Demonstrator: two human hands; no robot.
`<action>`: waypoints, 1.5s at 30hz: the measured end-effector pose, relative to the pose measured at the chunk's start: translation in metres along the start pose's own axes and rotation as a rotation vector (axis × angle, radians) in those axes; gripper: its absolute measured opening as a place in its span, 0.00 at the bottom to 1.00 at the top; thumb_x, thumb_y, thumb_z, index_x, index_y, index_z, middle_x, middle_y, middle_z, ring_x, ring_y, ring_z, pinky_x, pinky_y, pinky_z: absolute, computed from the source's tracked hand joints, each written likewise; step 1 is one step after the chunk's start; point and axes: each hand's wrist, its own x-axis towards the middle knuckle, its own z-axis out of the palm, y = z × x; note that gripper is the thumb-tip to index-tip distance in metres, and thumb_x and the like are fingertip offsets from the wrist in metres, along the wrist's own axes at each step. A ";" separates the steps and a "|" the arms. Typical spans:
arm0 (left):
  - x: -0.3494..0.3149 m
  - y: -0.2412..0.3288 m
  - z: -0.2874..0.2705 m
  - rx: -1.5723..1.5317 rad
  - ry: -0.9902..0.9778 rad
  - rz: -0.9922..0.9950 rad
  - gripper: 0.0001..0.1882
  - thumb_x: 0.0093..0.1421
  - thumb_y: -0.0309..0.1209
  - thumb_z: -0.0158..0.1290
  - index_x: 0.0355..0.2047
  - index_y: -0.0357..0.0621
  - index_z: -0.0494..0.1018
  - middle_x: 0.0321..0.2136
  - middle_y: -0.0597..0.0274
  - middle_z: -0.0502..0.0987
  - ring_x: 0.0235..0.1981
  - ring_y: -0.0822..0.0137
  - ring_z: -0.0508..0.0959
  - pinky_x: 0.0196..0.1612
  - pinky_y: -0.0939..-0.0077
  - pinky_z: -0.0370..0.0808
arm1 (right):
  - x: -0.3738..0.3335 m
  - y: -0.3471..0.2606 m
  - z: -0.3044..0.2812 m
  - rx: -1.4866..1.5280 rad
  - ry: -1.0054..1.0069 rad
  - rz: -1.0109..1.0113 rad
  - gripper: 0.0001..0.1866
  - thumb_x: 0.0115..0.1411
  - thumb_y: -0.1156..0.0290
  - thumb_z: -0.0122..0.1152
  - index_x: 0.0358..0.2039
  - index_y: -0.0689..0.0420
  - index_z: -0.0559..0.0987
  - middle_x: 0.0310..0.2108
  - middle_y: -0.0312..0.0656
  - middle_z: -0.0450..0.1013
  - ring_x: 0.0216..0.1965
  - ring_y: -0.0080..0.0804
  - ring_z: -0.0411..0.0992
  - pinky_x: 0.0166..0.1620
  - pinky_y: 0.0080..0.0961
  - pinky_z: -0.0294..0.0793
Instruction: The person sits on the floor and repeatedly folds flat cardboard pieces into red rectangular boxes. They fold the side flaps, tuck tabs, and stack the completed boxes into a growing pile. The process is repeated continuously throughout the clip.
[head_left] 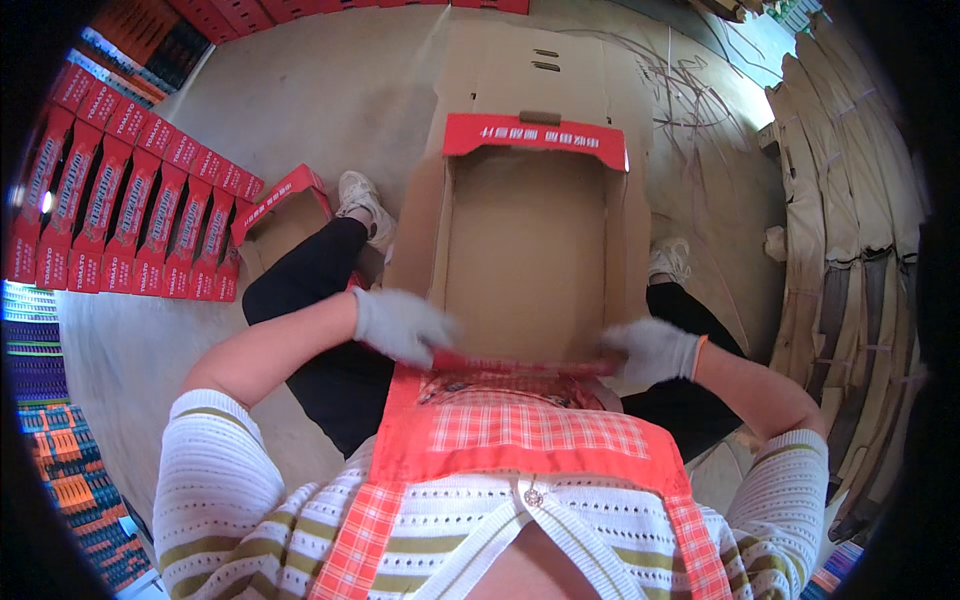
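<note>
In front of my lap lies an open, shallow cardboard box (530,260), brown inside, with a red printed end panel (537,137) standing at its far side. Along its near side, close to my apron, runs another red edge (500,364). My left hand (405,326), in a pale grey work glove, is at the near left corner of the box. My right hand (655,350), gloved likewise, is at the near right corner. Motion smears the fingers of both hands, so their grip on the cardboard is unclear.
Red cartons (130,200) stand stacked at the left, with another red-edged box (290,220) beside my left foot. Beneath the box lies a flat cardboard sheet (560,85). Loose strapping (695,95) trails on the floor. Bundled flat cardboard (840,230) is stacked at the right.
</note>
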 end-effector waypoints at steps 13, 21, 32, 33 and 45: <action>0.112 -0.055 0.035 -1.765 1.470 0.047 0.39 0.58 0.29 0.54 0.68 0.47 0.52 0.52 0.55 0.73 0.48 0.65 0.75 0.56 0.71 0.70 | 0.072 0.105 -0.011 1.654 0.979 0.255 0.19 0.55 0.70 0.55 0.48 0.56 0.72 0.33 0.42 0.73 0.28 0.34 0.72 0.36 0.31 0.74; 0.207 -0.005 0.050 -2.436 0.891 0.441 0.18 0.56 0.31 0.45 0.46 0.36 0.68 0.45 0.44 0.76 0.51 0.49 0.74 0.59 0.50 0.68 | -0.044 -0.075 -0.164 0.385 0.995 0.029 0.34 0.49 0.73 0.57 0.60 0.59 0.67 0.50 0.45 0.71 0.44 0.29 0.71 0.48 0.22 0.71; 0.055 0.148 -0.043 0.623 1.364 0.296 0.48 0.43 0.59 0.60 0.55 0.34 0.68 0.62 0.41 0.61 0.66 0.45 0.58 0.65 0.32 0.46 | 0.033 -0.085 -0.159 0.213 1.638 -0.158 0.22 0.56 0.64 0.65 0.48 0.61 0.74 0.45 0.53 0.75 0.48 0.46 0.75 0.50 0.33 0.73; 0.052 0.154 -0.071 0.654 1.321 0.049 0.51 0.42 0.65 0.58 0.56 0.33 0.68 0.62 0.39 0.61 0.67 0.47 0.55 0.67 0.34 0.40 | 0.032 -0.081 -0.159 0.077 1.648 -0.122 0.22 0.56 0.64 0.65 0.47 0.61 0.73 0.44 0.53 0.76 0.47 0.46 0.75 0.49 0.33 0.74; 0.060 0.121 -0.142 0.604 1.045 -0.203 0.55 0.35 0.80 0.49 0.39 0.34 0.74 0.34 0.50 0.73 0.41 0.56 0.72 0.47 0.63 0.64 | -0.032 -0.069 -0.175 -0.570 0.881 0.203 0.13 0.61 0.60 0.54 0.27 0.56 0.78 0.25 0.47 0.76 0.28 0.48 0.76 0.34 0.44 0.73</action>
